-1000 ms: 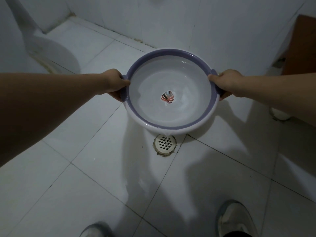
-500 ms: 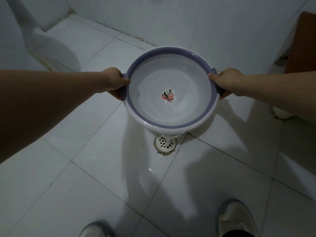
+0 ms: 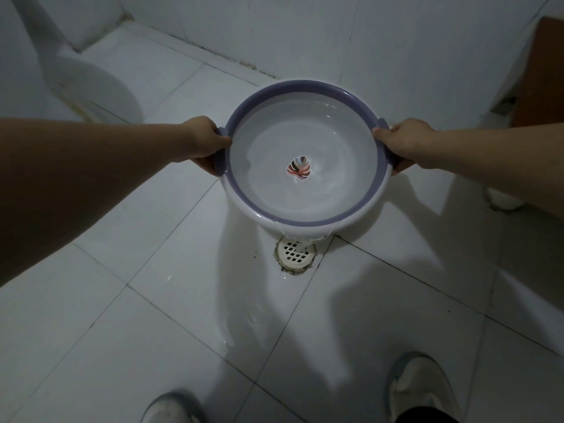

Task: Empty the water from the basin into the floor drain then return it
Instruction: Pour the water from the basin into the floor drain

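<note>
**A:** Any brand or text on that basin [image 3: 305, 84]?

**B:** The only marking I can make out is a leaf decal [image 3: 299, 168] dead center on the bottom, striped red, black and white.

**A:** What's it made of?

**B:** Looks like smooth glossy plastic. It's round and white, with a purple band around the rim and two purple lug handles.

**A:** And the hands?

**B:** Left hand [image 3: 205, 141] grips the left handle, thumb on top and fingers curled under. Right hand [image 3: 406, 143] has the same grip on the right handle. The basin is held up in mid-frame, tipped toward the camera, with its near lip just above the drain [image 3: 295, 253].

**A:** Is it pouring?

**B:** Yep. The water [image 3: 305, 196] sits in the low side, and a thin sheet of it spills over the near lip onto the drain.

**A:** What's the drain like?

**B:** It's a round white cover with a diamond grid and a crusty ring around it, set where tile corners meet. The floor [image 3: 152, 300] is big glossy white tiles with dark grout, and a wet streak runs from the drain toward the bottom of the frame.

**A:** Anything else in there?

**B:** There's a white toilet [image 3: 85, 83] at upper left and a brown panel [image 3: 540, 74] at upper right. Two pale shoes [image 3: 422, 389] are at the bottom edge.
</note>
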